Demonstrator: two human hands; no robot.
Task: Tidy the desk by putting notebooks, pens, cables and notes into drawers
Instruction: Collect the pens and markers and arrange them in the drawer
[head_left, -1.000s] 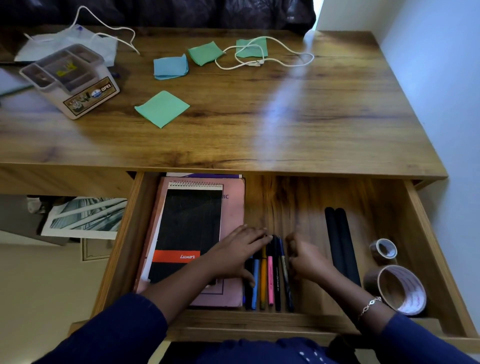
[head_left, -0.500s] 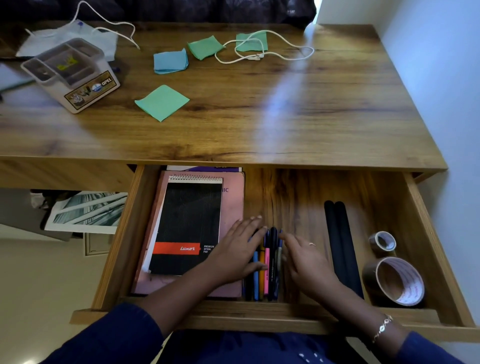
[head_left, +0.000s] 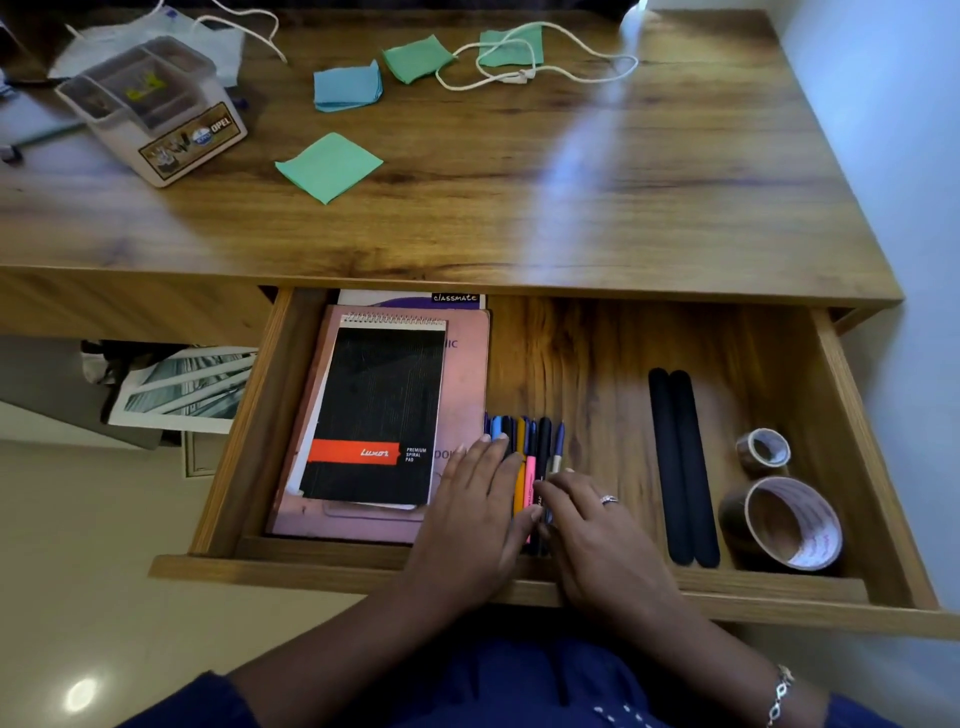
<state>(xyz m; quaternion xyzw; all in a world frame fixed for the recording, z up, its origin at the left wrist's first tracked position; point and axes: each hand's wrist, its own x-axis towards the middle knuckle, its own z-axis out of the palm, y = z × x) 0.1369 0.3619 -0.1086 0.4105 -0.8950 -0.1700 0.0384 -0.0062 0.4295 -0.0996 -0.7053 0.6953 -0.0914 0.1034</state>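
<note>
Nearest, our left hand (head_left: 475, 512) and right hand (head_left: 592, 525) lie flat in the open drawer (head_left: 841, 384), fingers extended and close together, pressing the pens (head_left: 530, 457) from both sides, gripping none. We should squeeze evenly so the row stays straight beside the notebooks (head_left: 384, 415). Farther off, sticky notes (head_left: 330, 166) and a white cable (head_left: 530, 62) wait on the desk (head_left: 571, 182).

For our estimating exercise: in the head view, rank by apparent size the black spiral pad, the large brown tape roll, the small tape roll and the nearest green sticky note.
1. Black spiral pad.
2. Large brown tape roll and nearest green sticky note: similar; the note lies farther away, so unranked.
3. Small tape roll.
</note>
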